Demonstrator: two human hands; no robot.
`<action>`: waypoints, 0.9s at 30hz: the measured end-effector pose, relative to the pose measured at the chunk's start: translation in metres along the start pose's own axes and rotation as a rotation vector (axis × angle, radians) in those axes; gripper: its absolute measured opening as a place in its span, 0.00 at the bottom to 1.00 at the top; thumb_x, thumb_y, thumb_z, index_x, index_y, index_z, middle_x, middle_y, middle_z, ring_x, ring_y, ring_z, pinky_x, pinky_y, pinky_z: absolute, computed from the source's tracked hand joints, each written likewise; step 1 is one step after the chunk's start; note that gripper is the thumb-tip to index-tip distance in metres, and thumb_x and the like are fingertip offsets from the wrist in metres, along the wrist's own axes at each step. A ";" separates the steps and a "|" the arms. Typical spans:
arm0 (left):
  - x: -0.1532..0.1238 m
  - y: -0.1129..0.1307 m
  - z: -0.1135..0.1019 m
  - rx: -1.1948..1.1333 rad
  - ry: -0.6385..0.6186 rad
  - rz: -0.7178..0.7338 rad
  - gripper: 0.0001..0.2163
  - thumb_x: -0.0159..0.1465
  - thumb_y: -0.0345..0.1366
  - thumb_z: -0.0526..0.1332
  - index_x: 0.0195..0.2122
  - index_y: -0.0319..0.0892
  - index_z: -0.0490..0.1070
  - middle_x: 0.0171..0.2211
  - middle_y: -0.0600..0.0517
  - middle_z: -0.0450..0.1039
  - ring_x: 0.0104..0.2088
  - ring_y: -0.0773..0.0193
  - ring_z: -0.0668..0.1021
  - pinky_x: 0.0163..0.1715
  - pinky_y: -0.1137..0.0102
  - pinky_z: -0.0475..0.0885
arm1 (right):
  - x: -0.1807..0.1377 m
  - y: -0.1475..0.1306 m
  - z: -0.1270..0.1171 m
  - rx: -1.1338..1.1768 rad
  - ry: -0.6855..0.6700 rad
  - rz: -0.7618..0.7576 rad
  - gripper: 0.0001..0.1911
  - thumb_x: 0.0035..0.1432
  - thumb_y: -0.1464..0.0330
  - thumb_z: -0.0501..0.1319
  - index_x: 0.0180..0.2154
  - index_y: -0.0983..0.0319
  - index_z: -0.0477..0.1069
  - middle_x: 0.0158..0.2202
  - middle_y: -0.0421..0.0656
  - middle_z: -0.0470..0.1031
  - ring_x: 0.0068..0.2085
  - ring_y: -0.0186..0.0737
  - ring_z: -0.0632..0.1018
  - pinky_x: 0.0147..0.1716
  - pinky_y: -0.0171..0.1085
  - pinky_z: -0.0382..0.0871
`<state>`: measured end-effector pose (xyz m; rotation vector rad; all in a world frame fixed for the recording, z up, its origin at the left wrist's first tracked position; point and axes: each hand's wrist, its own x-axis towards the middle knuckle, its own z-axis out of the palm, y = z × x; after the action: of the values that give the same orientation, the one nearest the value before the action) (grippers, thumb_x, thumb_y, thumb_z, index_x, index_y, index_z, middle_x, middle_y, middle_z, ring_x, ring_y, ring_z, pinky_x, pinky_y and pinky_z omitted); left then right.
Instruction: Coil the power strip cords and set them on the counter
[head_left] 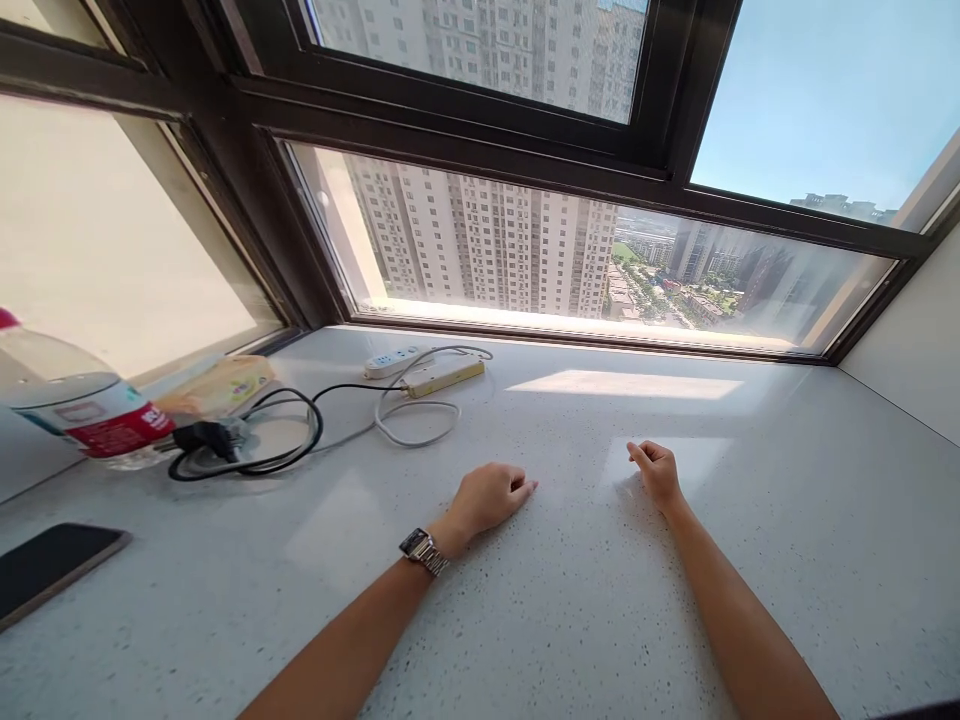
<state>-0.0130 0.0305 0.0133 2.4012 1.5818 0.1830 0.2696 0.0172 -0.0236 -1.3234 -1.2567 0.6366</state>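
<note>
My left hand rests on the white speckled sill with its fingers curled loosely under, holding nothing. A metal wristwatch sits on that wrist. My right hand lies on the sill about a hand's width to the right, fingers curled in with the index finger pointing left, also holding nothing. Both hands are well apart from the cables at the left.
At the left stand a plastic water bottle with a red label, a yellowish packet, a coiled black cable with plug, a white power strip, a yellow power strip and a dark phone. A window rises behind.
</note>
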 end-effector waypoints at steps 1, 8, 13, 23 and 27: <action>-0.001 0.000 -0.001 -0.001 -0.002 0.003 0.19 0.63 0.47 0.49 0.19 0.41 0.61 0.18 0.51 0.63 0.22 0.64 0.64 0.24 0.69 0.48 | 0.000 0.000 0.000 -0.001 0.000 0.001 0.23 0.51 0.51 0.61 0.17 0.61 0.64 0.13 0.33 0.50 0.18 0.29 0.51 0.17 0.33 0.48; 0.001 -0.006 -0.007 -0.015 0.008 -0.028 0.16 0.64 0.45 0.50 0.27 0.42 0.70 0.26 0.49 0.73 0.29 0.61 0.73 0.25 0.71 0.55 | 0.000 -0.002 -0.001 0.002 -0.003 0.000 0.24 0.49 0.49 0.61 0.16 0.61 0.65 0.13 0.33 0.51 0.17 0.29 0.52 0.17 0.33 0.48; -0.021 -0.056 -0.043 0.104 0.293 -0.376 0.21 0.64 0.43 0.49 0.53 0.37 0.67 0.47 0.40 0.72 0.45 0.50 0.74 0.34 0.66 0.68 | 0.000 0.000 -0.002 0.013 -0.021 -0.001 0.24 0.51 0.48 0.60 0.17 0.60 0.64 0.13 0.33 0.50 0.16 0.29 0.51 0.16 0.33 0.47; -0.069 -0.163 -0.074 0.176 0.194 -0.797 0.30 0.65 0.49 0.45 0.63 0.36 0.60 0.64 0.38 0.56 0.61 0.41 0.62 0.55 0.50 0.61 | 0.002 0.000 0.001 -0.002 -0.015 -0.003 0.24 0.51 0.50 0.60 0.16 0.61 0.63 0.13 0.33 0.49 0.17 0.29 0.52 0.17 0.33 0.49; -0.042 -0.126 -0.050 0.054 0.106 -0.298 0.34 0.60 0.51 0.50 0.63 0.35 0.60 0.61 0.40 0.64 0.59 0.49 0.67 0.57 0.58 0.63 | 0.001 0.000 0.000 -0.005 -0.015 0.011 0.23 0.50 0.51 0.61 0.16 0.61 0.64 0.13 0.33 0.50 0.17 0.29 0.52 0.17 0.33 0.48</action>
<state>-0.1537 0.0467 0.0273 2.1905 1.9923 0.2140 0.2703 0.0184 -0.0231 -1.3330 -1.2646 0.6526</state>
